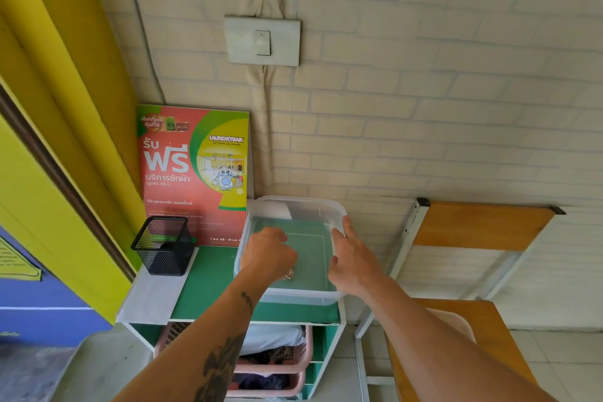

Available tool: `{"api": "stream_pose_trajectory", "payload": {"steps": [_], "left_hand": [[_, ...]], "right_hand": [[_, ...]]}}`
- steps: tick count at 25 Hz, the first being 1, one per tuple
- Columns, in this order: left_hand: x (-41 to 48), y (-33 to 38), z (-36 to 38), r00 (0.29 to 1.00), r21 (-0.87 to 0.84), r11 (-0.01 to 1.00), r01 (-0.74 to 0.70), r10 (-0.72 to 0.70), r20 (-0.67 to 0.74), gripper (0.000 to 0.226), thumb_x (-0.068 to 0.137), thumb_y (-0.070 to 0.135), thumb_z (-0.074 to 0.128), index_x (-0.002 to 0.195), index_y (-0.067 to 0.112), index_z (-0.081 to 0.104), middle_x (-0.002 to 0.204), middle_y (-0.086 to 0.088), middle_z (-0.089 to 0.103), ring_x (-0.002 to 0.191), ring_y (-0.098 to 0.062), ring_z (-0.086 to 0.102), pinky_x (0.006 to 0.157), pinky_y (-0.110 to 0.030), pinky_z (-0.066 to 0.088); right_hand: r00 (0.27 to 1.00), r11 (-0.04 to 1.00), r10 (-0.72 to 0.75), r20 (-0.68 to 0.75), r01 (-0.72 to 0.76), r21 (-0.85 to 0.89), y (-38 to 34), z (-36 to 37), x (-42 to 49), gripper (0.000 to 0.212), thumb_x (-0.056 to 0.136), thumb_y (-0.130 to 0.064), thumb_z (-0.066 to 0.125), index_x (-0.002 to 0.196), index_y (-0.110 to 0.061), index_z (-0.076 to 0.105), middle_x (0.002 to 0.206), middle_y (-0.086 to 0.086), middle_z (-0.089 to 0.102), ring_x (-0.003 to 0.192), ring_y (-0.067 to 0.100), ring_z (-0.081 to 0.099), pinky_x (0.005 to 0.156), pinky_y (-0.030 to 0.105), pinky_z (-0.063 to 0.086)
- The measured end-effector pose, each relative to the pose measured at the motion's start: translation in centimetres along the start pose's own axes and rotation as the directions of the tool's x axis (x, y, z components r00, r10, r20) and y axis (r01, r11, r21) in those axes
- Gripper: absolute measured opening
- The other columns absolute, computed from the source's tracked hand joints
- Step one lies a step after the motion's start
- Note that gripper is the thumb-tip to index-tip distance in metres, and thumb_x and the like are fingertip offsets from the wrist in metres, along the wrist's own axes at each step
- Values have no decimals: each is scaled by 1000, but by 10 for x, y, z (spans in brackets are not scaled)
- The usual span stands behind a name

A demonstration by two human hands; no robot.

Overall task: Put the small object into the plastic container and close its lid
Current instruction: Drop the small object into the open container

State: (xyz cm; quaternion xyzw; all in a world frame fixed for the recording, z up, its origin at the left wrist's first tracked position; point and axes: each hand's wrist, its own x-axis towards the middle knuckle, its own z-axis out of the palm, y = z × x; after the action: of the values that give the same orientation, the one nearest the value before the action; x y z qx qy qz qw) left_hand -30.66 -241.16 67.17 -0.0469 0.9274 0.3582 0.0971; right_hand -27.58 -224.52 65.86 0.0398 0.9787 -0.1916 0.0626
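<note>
Two bare forearms reach up from the near edge of view to a clear plastic container [293,215] standing at the right end of the green shelf top [208,284], its far side by the wall. Left hand [267,254] is inside the tub with fingers curled into a loose fist; a small metallic object [289,274] shows just under it near the tub's front wall, and whether it is pinched or already lying on the floor cannot be told. Right hand [350,258] grips the container's right rim, thumb inside and fingers outside, steadying it. Placing looks almost done; the lid, which seems to lie on the wooden chair [456,316], is not yet on
</note>
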Motion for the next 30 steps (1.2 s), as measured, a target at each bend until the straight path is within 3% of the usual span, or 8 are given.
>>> {"api": "stream_pose_trajectory", "payload": {"steps": [5, 8, 12, 17, 19, 22, 26, 30], "left_hand": [[-14, -1, -8, 999, -53, 998, -35, 33, -39, 41, 84, 11, 46, 117, 21, 68, 110, -3, 70, 87, -22, 63, 81, -30, 53], [-22, -6, -15, 997, -46, 998, -45, 42, -63, 40, 83, 14, 44, 114, 24, 68, 109, -3, 70, 89, -25, 66, 82, -32, 55], [-31, -13, -23, 997, -61, 996, -63, 59, -59, 38, 86, 14, 46, 115, 24, 68, 109, 0, 70, 86, -20, 65, 78, -30, 53], [-37, 1, -18, 993, -118, 987, -111, 105, -54, 38, 85, 14, 45, 112, 24, 70, 103, 3, 73, 80, -19, 66, 73, -28, 55], [-40, 16, -9, 991, -166, 977, -133, 130, -30, 36, 85, 14, 46, 109, 25, 71, 97, 4, 72, 73, -15, 66, 68, -27, 54], [-46, 44, 15, 978, -221, 955, -198, 208, 23, 33, 86, 13, 46, 105, 25, 70, 94, 5, 72, 73, -15, 67, 75, -31, 57], [-59, 85, 66, 941, -280, 913, -298, 331, 75, 27, 90, 11, 49, 96, 26, 71, 92, 1, 73, 69, -12, 66, 60, -13, 47], [-75, 122, 135, 915, -265, 915, -303, 357, 189, 27, 90, 12, 49, 98, 28, 70, 93, 5, 71, 68, -8, 64, 54, -9, 45]], "right_hand": [[1000, 1000, 10, 3, -10, 13, -1, -5, -2, 59, 93, -11, 54, 148, -18, 32, 166, -1, -6, 120, 27, 57, 86, 34, 52], [1000, 1000, 7, -2, -7, 21, -3, -7, -6, 60, 95, -12, 53, 150, -17, 30, 166, 0, -4, 126, 26, 54, 87, 31, 49], [1000, 998, -1, -9, 2, 59, -6, -10, -13, 64, 97, -13, 51, 154, -16, 23, 167, 1, -1, 142, 28, 36, 104, 37, 41], [995, 977, -8, -102, 29, 210, 3, -30, -34, 52, 98, -16, 50, 148, -14, 35, 149, 1, 35, 135, 23, 42, 102, 32, 37], [994, 967, 24, -103, 3, 255, 21, -37, -44, 55, 99, -21, 49, 151, -17, 31, 153, -1, 34, 141, 22, 35, 109, 33, 32], [988, 954, 119, -95, -87, 288, 62, -44, -59, 60, 100, -26, 48, 155, -20, 24, 162, -1, 22, 149, 18, 20, 117, 36, 20], [967, 916, 249, -61, -214, 339, 129, -49, -80, 61, 99, -27, 46, 155, -21, 23, 163, 0, 20, 149, 19, 20, 120, 38, 21], [931, 865, 366, 17, -347, 362, 209, -46, -101, 61, 100, -27, 44, 156, -19, 22, 164, 2, 19, 149, 21, 20, 118, 38, 23]]}}
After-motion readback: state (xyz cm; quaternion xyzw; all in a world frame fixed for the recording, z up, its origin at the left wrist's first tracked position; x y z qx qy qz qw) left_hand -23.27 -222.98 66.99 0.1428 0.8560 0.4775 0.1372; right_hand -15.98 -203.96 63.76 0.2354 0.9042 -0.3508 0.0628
